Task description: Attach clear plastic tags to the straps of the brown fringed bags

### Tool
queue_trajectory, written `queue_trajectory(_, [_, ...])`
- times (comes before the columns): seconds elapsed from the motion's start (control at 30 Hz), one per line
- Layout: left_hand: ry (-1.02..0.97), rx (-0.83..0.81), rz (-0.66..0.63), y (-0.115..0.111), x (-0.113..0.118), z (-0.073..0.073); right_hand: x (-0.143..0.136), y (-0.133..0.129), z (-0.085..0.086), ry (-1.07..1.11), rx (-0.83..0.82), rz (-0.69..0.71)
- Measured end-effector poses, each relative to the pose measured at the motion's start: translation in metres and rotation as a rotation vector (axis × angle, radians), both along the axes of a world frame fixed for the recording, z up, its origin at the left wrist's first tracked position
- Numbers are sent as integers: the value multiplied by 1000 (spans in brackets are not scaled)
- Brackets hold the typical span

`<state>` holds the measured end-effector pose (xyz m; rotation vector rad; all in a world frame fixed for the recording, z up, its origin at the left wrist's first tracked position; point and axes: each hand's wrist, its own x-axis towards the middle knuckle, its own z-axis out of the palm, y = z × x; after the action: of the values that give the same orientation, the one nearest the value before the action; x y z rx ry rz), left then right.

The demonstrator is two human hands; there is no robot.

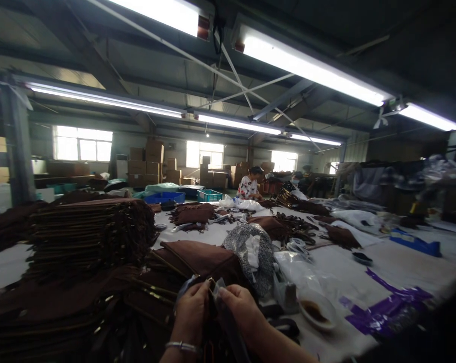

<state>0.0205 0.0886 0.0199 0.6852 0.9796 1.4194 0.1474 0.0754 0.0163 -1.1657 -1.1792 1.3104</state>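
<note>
Low at the front, my left hand (192, 307) is closed in a pinch at a small gold-coloured metal piece (211, 280), whose exact kind I cannot make out. Facing it closely, my right hand (237, 305) pinches a greyish translucent plastic strip (230, 322) that hangs down below the fingers. Both sets of fingertips nearly meet. Just beyond them lies a brown fabric bag (201, 257), on top of other brown pieces with gold-coloured zippers. What lies under my hands is dark and partly hidden.
A tall stack of brown bags (80, 227) rises at left. To the right are silvery bubble wrap (246, 247), a bowl of brown stuff (316, 310), purple plastic (390, 307) and a blue tray (414, 242). Across the table a person (249, 185) works.
</note>
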Motion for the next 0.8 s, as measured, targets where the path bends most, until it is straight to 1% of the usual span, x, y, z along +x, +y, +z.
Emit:
queue_trajectory(0.07, [5, 5, -3, 0, 0, -1, 3, -3, -3, 4, -25, 0])
queue_trajectory(0.17, [15, 15, -17, 2, 1, -3, 0, 1, -4, 6, -13, -6])
queue_trajectory(0.27, [51, 26, -37, 4, 0, -7, -10, 9, 1, 24, 5, -35])
queue_trajectory(0.4, [170, 44, -33, 3, -9, -12, -21, 16, 10, 36, 15, -62])
queue_trajectory(0.47, [249, 72, -26, 1, -16, -10, -24, 17, 13, 29, 12, -62])
queue_trajectory(0.57, [382, 146, -36, -2, -25, -3, -25, 15, 14, 15, 4, -66])
queue_trajectory(0.67, [519, 199, -30, -6, -26, 5, -23, 15, 13, 4, 6, -69])
queue_trajectory(0.8, [683, 236, 56, -7, -23, 8, -21, 14, 9, 4, 2, -63])
